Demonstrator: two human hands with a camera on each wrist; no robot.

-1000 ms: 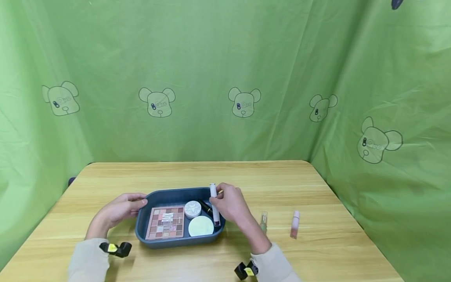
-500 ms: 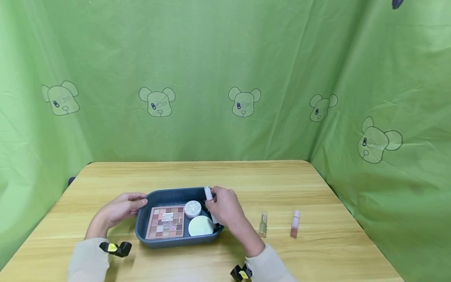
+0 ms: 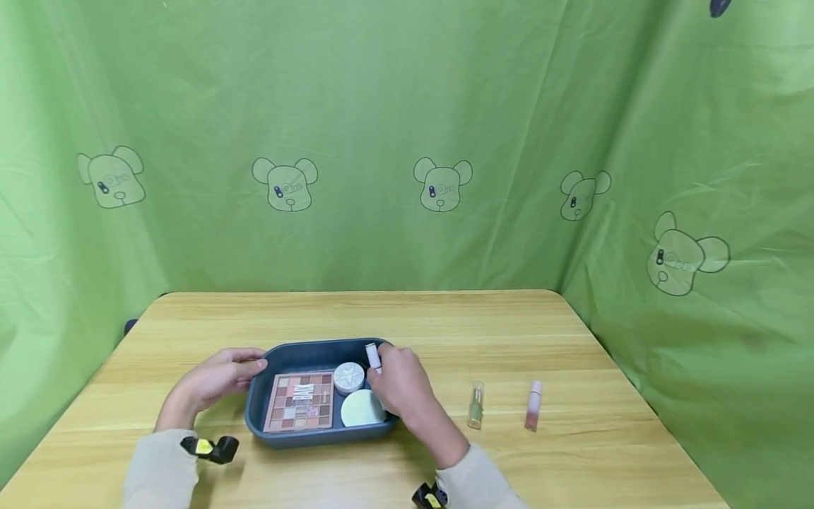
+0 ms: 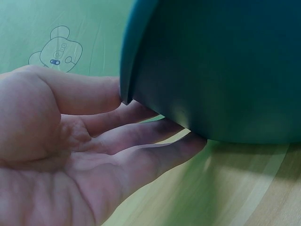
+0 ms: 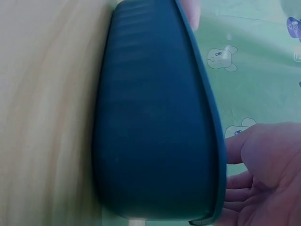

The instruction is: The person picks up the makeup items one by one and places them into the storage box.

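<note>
Inside the blue tray [image 3: 327, 439], my right hand [image 3: 399, 382] holds a lip gloss tube [image 3: 373, 355] at the right end; its white cap shows above my fingers and most of its body is hidden. My left hand [image 3: 219, 378] touches the tray's left end. In the left wrist view, its thumb meets the rim and its fairly straight fingers [image 4: 141, 162] lie along the outer wall. In the tray lie an eyeshadow palette [image 3: 299, 401], a round white star-patterned case [image 3: 349, 378] and a pale round compact [image 3: 362, 408].
On the wooden table [image 3: 572, 466], right of the tray, lie a clear-and-green tube [image 3: 475, 405] and a pink-capped lip gloss [image 3: 533, 405]. A green curtain [image 3: 356, 240] hangs behind the table and along its sides.
My right hand has moved slightly left and lower over the tray's right end with the lip gloss tube, which has tilted and sunk lower. My left hand has stayed put.
</note>
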